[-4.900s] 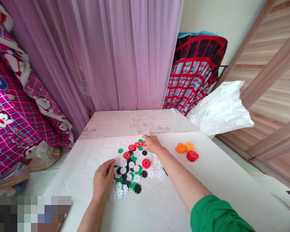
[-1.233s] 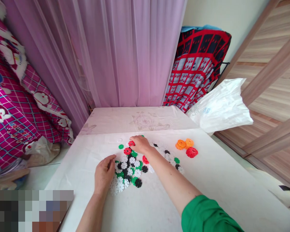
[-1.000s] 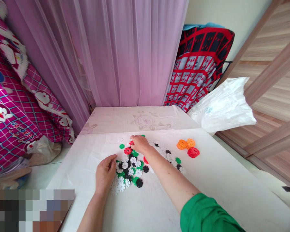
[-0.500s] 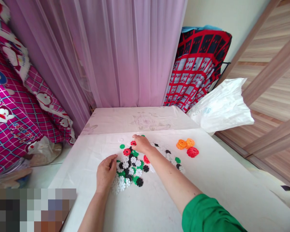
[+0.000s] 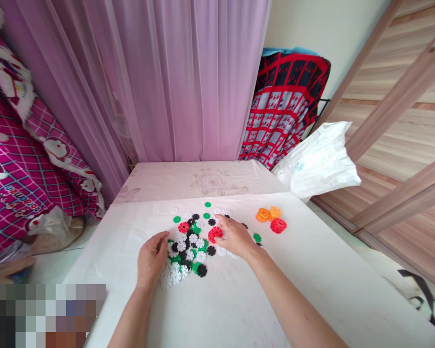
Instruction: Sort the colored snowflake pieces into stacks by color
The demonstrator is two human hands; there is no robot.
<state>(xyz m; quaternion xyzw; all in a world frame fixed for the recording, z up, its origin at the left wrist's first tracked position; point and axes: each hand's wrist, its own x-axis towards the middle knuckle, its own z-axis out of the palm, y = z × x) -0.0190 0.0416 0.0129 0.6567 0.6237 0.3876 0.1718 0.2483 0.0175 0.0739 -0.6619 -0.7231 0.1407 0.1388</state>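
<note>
Snowflake-shaped plastic discs in white, green and black lie in a loose pile mid-table. At the pile's right side my right hand has its thumb and fingers closed around red snowflake discs; how many are in the grip is partly hidden. Another red disc rests at the top of the pile. My left hand sits at the pile's left edge, fingers loosely bent and slightly apart, with no disc seen in it. Farther right are a red stack and orange discs.
A pale cloth covers the table. Beyond its right edge is a white plastic bag. A purple curtain hangs behind, and a wooden wardrobe stands at right. Separate green discs lie toward the back.
My right hand has come back from the pile's far side to the red discs at its right. The red disc at its fingertips has left that spot. My left hand stays beside the pile.
</note>
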